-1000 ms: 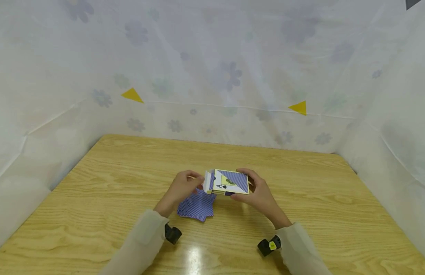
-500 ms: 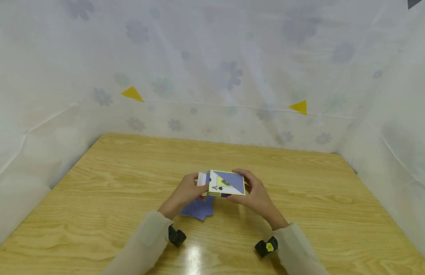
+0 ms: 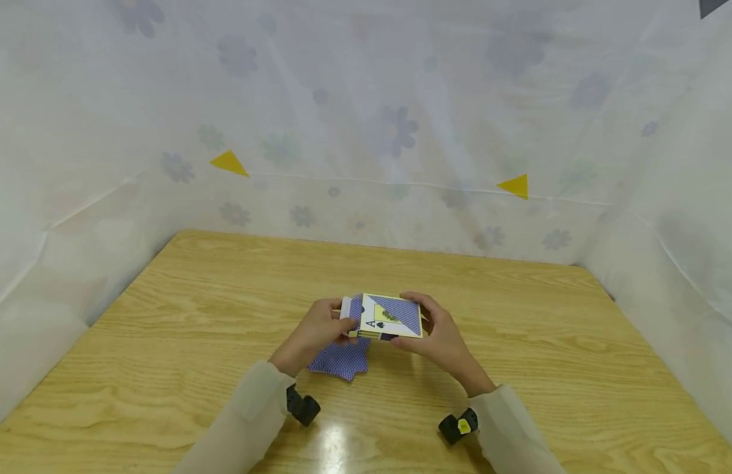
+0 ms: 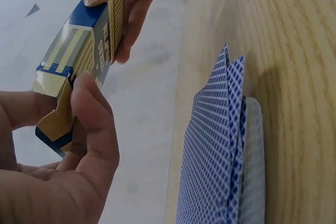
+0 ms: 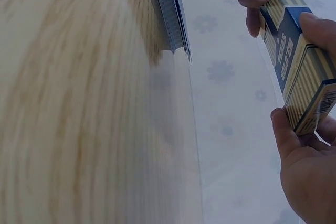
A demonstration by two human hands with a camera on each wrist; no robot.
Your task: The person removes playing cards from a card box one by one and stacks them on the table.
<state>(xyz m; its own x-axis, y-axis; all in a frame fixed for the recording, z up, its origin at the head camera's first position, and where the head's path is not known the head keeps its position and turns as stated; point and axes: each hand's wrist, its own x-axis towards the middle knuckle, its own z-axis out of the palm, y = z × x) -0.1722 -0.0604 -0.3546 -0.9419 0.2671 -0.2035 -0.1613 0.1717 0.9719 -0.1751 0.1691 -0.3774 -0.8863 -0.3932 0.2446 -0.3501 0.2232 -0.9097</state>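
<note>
A playing card box (image 3: 392,315), printed with an ace of spades and blue patterning, is held above the table with its flap end toward the left. My right hand (image 3: 443,329) grips the opposite end, thumb on the near side and fingers on the far side. At the flap end, my left hand (image 3: 318,331) pinches the box, its fingers curled around the flap (image 4: 55,121). "Texas Hold 'Em" lettering shows on the side of the box in the right wrist view. Beneath the left hand lies a loose pile of blue-backed playing cards (image 3: 341,361), partly hidden by that hand.
The wood-grain table (image 3: 490,296) stretches out on every side of the hands. Behind it hangs a pale flowered sheet (image 3: 366,131) carrying two yellow triangles (image 3: 228,163). Similar sheeting closes off both sides. A black wrist camera (image 3: 303,406) sits on the left sleeve.
My left hand has moved right onto the flap end; its thumb reached over the box top, then drew back slightly. The box shifted a little left, still in my right hand.
</note>
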